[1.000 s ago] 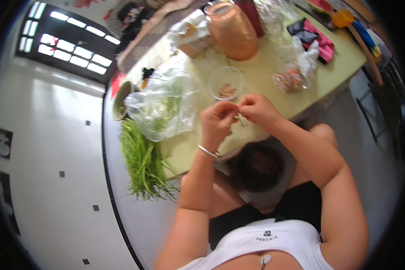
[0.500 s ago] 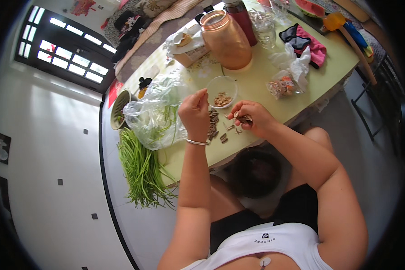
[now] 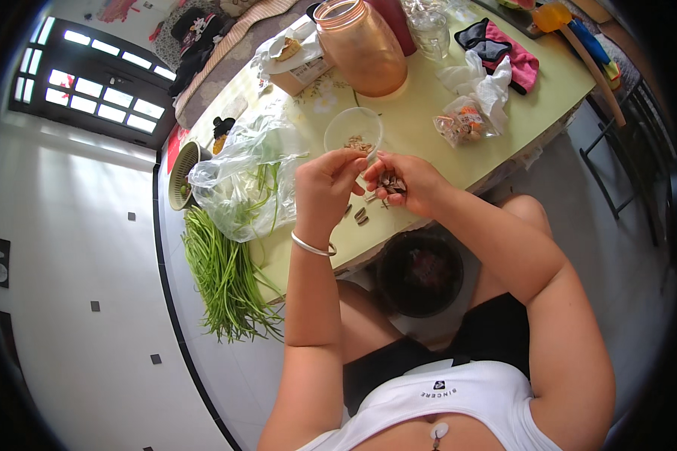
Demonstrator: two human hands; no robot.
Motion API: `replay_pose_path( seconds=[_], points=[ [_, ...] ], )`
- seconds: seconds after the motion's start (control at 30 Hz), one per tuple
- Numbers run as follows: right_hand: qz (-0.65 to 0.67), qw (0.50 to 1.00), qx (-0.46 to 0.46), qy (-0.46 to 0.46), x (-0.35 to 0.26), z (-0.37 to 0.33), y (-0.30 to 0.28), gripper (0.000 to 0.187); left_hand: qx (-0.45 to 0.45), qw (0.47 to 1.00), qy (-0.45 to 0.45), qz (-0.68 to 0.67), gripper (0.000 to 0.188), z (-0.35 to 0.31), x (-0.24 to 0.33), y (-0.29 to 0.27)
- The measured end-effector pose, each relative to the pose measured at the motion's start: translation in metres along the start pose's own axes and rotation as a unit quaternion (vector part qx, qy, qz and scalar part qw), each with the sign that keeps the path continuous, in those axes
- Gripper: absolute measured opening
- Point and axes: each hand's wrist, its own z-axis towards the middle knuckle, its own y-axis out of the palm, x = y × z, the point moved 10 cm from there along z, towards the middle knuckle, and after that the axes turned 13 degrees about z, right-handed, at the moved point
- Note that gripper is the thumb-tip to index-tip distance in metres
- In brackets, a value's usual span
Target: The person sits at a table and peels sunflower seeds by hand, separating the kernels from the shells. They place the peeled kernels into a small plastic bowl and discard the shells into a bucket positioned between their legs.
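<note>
My right hand is curled around several sunflower seeds or husks, dark and striped, which show in its fingers. Pinched together, the fingers of my left hand meet my right fingertips; a small pale bit shows between them, too small to name. Just beyond both hands stands a clear round plastic bowl with shelled kernels at its bottom. A few loose striped seeds lie on the table below my hands. My left hand hides the pile beside it.
Left of my hands lie a clear plastic bag and a bunch of green stems. A large amber jar stands behind the bowl. To the right are a snack packet and a pink cloth. A black bin sits between my knees.
My hands have come together; they were apart, with the left one raised beside the bowl. The right hand has moved left, its seeds showing more plainly. The whole view has shifted slightly.
</note>
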Motion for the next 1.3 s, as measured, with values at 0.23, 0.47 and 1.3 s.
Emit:
replay_pose_path(
  seconds=[0.23, 0.47, 1.3],
  points=[
    [-0.064, 0.996, -0.002, -0.056, -0.014, -0.003, -0.006, 0.019, -0.084, 0.945, 0.053, 0.312, 0.015, -0.018, -0.025, 0.020],
    [-0.135, 0.989, 0.004, -0.058, -0.012, -0.005, -0.001, 0.012, -0.083, 0.909, 0.080, 0.401, 0.011, -0.028, -0.041, 0.032],
    [-0.310, 0.890, 0.033, -0.334, -0.039, -0.024, 0.014, 0.011, 0.179, 0.934, 0.184, 0.249, 0.017, -0.042, 0.023, 0.022]
  ],
)
